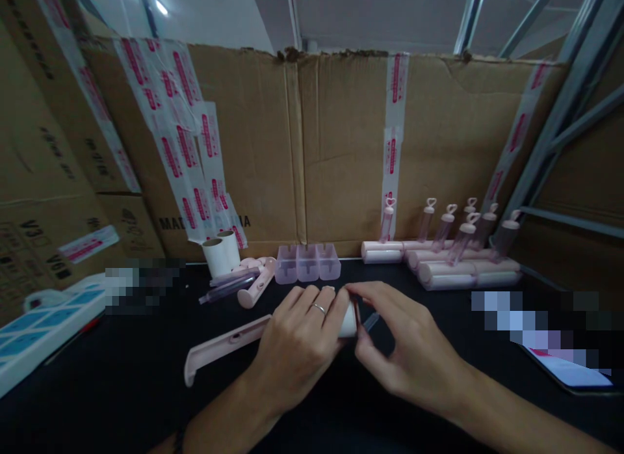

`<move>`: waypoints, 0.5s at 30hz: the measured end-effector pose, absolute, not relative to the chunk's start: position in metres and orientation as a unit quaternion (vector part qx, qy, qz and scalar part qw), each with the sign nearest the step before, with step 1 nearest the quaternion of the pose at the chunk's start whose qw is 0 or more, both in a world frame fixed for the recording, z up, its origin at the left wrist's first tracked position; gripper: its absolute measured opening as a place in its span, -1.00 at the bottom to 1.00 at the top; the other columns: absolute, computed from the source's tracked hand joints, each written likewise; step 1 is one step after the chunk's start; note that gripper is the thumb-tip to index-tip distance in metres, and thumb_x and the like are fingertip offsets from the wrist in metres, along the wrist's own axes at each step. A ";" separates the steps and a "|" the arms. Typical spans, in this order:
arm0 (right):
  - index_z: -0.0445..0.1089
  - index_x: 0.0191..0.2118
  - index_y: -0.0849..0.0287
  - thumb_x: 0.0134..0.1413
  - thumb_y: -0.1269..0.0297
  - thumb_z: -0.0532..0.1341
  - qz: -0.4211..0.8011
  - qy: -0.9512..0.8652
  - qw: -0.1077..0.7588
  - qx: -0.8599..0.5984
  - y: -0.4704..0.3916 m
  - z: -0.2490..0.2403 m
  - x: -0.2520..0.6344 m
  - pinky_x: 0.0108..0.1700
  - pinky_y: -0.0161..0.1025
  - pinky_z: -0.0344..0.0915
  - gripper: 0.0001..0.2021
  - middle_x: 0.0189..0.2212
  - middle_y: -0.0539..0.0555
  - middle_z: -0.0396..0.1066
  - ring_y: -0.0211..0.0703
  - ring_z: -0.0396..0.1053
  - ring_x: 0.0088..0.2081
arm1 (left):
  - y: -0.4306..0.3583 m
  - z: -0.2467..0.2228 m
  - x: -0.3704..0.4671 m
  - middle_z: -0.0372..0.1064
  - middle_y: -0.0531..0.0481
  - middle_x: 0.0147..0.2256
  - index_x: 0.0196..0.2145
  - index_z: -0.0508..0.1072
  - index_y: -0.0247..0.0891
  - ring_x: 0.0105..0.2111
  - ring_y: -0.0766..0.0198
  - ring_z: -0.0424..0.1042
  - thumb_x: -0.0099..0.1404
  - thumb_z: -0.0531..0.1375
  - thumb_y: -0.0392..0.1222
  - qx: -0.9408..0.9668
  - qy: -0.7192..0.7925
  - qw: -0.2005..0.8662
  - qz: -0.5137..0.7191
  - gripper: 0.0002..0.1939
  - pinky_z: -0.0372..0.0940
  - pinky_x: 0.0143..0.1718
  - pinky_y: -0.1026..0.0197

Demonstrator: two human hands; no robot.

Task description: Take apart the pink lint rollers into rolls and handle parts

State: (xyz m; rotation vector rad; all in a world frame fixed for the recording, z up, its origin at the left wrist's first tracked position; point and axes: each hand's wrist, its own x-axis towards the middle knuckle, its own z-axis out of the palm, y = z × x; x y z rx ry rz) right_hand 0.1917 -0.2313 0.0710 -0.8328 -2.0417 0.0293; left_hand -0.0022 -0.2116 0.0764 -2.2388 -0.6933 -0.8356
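Observation:
My left hand, with a ring on one finger, is wrapped round a white roll near the middle of the black table. A long pink holder part sticks out to the left from under this hand. My right hand pinches the right end of the roll, where a thin dark edge shows between thumb and forefinger. A small clear piece is visible behind the right fingers; whether they touch it I cannot tell.
Behind my hands are white rolls, another pink part, clear tubes and a purple compartment tray. Several pink units stand at back right. A phone lies right, a power strip left. Cardboard rises behind.

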 end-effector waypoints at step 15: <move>0.33 0.20 0.33 0.07 0.50 0.15 0.013 -0.834 0.448 -0.321 -0.230 0.069 0.192 0.06 -0.12 0.50 -0.48 -0.02 0.26 0.54 -0.01 0.54 0.00 | -0.209 0.071 -0.003 0.52 -0.26 -0.18 0.03 0.39 -0.53 -0.24 0.00 0.51 0.42 0.06 -0.30 -0.851 -0.259 0.328 -0.317 -0.69 0.46 -0.24 -0.03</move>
